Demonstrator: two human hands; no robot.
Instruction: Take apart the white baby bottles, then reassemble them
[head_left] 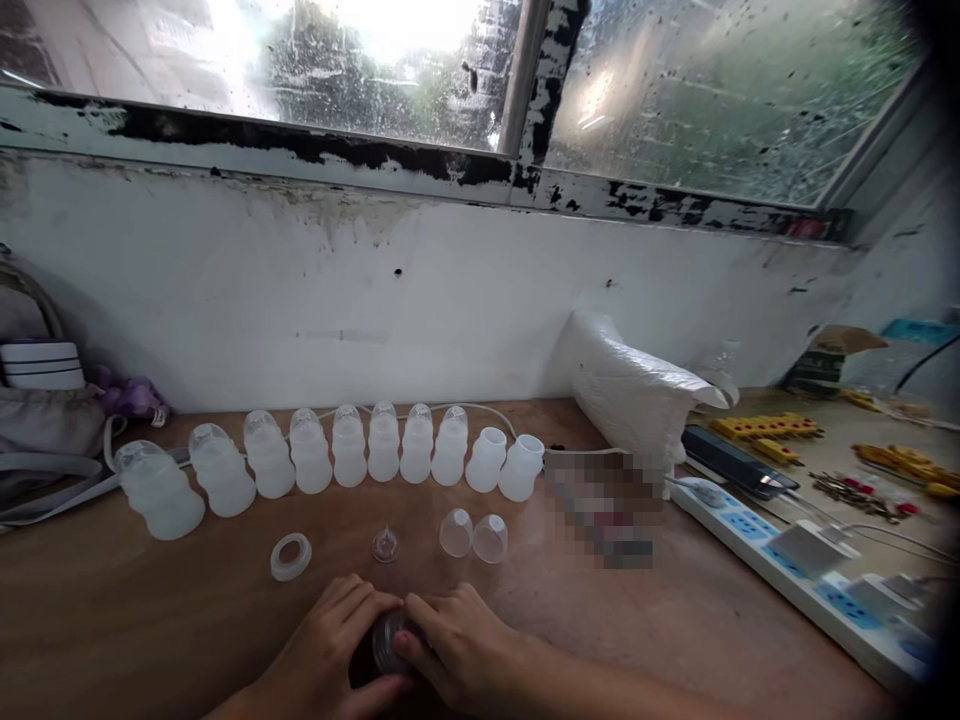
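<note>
On my head view, I have both hands together low in the middle of the table (pixel 225 620). My left hand (pixel 337 640) curls around a small clear part (pixel 388 642), fingers above and thumb below. My right hand (pixel 459 645) grips the same part from the other side, thumb laid across it. The fingers hide much of it, so I cannot tell its full shape.

Just beyond my hands, I see a pale ring (pixel 279 572) to the left, a clear teat (pixel 385 546) in the middle and two caps (pixel 490 540) side by side to the right. Behind them, ten frosted bottles (pixel 384 455) stand in a curved row: eight wear clear domes, while the two at the right end have bare mouths. Farther right, I can make out a white bag (pixel 630 390), a phone (pixel 735 462) and a power strip (pixel 795 575) with chargers (pixel 814 548) plugged in.
</note>
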